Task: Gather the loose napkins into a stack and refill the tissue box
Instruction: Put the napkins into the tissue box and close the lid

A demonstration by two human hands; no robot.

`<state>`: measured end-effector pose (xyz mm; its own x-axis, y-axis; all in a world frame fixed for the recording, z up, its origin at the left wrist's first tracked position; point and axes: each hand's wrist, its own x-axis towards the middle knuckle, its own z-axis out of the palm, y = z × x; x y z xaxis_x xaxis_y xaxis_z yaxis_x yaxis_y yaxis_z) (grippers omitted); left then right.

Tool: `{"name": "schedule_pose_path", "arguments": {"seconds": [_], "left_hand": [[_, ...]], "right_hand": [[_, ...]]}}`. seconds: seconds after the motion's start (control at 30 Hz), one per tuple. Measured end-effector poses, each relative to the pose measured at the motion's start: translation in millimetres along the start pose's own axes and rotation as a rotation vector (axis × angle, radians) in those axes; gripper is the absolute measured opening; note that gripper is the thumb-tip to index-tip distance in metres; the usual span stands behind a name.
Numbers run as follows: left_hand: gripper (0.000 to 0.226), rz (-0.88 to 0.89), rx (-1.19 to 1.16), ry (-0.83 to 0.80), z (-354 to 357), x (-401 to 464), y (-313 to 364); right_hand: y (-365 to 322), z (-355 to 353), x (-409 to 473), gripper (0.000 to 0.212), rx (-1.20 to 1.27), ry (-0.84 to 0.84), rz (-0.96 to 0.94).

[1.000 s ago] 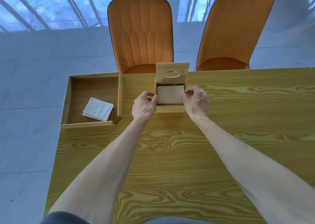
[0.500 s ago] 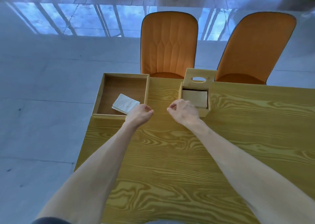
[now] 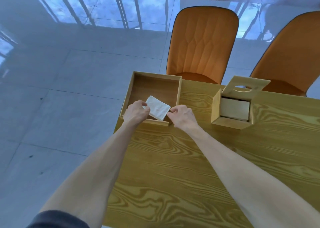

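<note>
Napkins (image 3: 158, 110) lie in a white stack inside the wooden tray (image 3: 179, 92) at the table's (image 3: 190, 167) far left corner. The left hand (image 3: 136, 112) pinches the stack's left edge. The right hand (image 3: 182, 116) pinches its right corner. Further right, the tissue box (image 3: 215, 109) stands with its lid (image 3: 245, 83) tipped up and paper inside.

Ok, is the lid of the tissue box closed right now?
No, the lid of the tissue box is tilted up and open, and napkins show inside it.
</note>
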<state>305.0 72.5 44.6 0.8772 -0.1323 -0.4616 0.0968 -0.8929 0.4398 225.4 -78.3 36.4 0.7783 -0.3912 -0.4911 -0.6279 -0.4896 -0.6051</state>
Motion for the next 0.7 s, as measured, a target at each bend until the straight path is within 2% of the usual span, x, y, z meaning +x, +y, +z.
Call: {"name": "schedule_pose_path", "arguments": {"seconds": [0.1,0.33,0.47,0.7], "left_hand": [[0.045,-0.025,-0.01,-0.014,0,15,-3],[0.056,-0.056,-0.142,-0.057,9,34,-3],[0.056,-0.061,-0.159,-0.034,9,40,-2],[0.061,-0.179,-0.313,-0.124,12,56,-7]], "right_hand": [[-7,8,10,0.042,0.134,-0.04,0.091],[-16,20,22,0.039,0.458,-0.08,0.292],[-20,25,27,0.04,0.52,-0.073,0.33],[-14,28,32,0.039,0.555,-0.06,0.327]]}}
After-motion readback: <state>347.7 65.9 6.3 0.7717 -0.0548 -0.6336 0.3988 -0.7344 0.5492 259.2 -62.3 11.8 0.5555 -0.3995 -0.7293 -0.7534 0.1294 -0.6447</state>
